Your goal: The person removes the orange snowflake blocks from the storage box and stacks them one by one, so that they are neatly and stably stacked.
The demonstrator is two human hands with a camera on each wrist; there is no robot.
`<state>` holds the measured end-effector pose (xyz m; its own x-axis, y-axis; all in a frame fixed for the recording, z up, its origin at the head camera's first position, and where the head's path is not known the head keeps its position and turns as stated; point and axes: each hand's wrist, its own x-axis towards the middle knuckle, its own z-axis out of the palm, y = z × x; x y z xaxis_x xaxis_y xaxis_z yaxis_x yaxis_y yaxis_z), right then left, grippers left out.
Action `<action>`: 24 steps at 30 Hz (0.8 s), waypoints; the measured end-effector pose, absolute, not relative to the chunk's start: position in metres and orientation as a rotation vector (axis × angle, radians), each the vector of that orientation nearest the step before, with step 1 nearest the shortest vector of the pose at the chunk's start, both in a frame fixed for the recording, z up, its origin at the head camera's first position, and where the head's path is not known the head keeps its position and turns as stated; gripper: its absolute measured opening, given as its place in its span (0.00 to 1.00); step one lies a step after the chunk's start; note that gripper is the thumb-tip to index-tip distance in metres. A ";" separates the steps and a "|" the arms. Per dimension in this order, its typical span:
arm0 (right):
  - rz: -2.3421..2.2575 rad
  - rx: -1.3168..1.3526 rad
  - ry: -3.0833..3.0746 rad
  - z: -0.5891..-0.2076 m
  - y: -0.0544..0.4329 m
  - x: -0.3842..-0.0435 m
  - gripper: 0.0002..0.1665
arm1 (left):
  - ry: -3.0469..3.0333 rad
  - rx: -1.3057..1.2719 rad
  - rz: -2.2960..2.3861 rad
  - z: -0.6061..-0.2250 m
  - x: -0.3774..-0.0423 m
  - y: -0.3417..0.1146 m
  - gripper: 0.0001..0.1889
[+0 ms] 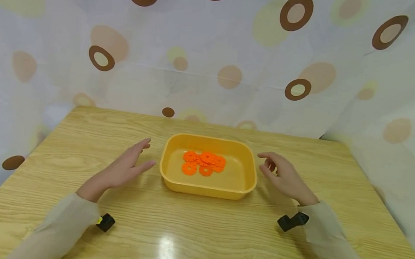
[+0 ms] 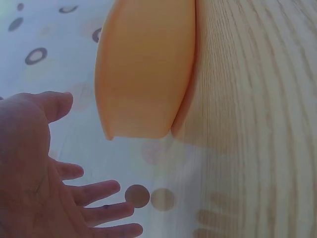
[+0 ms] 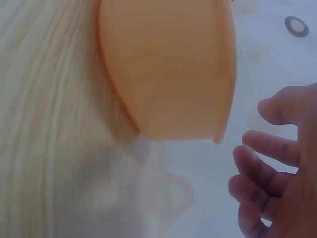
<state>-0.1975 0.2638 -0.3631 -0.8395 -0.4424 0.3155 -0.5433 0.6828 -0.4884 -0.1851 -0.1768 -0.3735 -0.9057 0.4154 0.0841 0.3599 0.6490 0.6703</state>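
A yellow rectangular plastic tub (image 1: 207, 190) stands on the wooden table, with several orange flower-shaped discs (image 1: 205, 170) lying together on its floor, some overlapping. Left of the tub, my left hand (image 1: 124, 167) is apart from it, fingers extended and thumb spread. In the left wrist view the palm faces the tub's side wall (image 2: 143, 74) and holds nothing. On the other side, my right hand (image 1: 284, 177) hovers near the right rim, its fingers loosely bent. The right wrist view shows a gap between those fingers (image 3: 262, 171) and the tub wall (image 3: 168, 74).
The wooden table (image 1: 184, 226) reaches back to a white cloth (image 1: 203, 96) with brown and beige circles, which also hangs at both sides. Small black wrist devices sit at the left cuff (image 1: 106, 222) and the right cuff (image 1: 293, 221).
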 end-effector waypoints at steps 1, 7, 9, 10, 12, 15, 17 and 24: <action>0.887 0.822 -2.719 -0.361 0.260 -0.199 0.17 | 2.772 0.667 1.118 -0.374 -0.187 -0.174 0.40; 0.916 0.884 -2.734 -0.352 0.243 -0.207 0.15 | 2.738 0.696 1.220 -0.376 -0.195 -0.156 0.38; 0.921 0.886 -2.749 -0.349 0.239 -0.209 0.15 | 2.733 0.687 1.234 -0.377 -0.196 -0.151 0.37; 0.932 0.889 -2.757 -0.347 0.237 -0.210 0.15 | 2.729 0.673 1.243 -0.377 -0.196 -0.149 0.36; 0.945 0.897 -2.776 -0.344 0.232 -0.213 0.15 | 2.718 0.656 1.258 -0.379 -0.196 -0.145 0.36; 0.968 0.923 -2.787 -0.339 0.225 -0.216 0.14 | 2.689 0.658 1.292 -0.382 -0.195 -0.142 0.36; 0.970 0.941 -2.791 -0.337 0.221 -0.218 0.13 | 2.664 0.670 1.308 -0.384 -0.194 -0.139 0.36; 0.967 0.951 -2.838 -0.333 0.213 -0.222 0.13 | 2.645 0.696 1.337 -0.392 -0.195 -0.132 0.37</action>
<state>-0.2223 0.2132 -0.3326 -0.8171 -0.5467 0.1827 -0.5446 0.6282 -0.5557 -0.1954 -0.1322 -0.3917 -0.8910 0.4391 0.1156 0.3535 0.5111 0.7835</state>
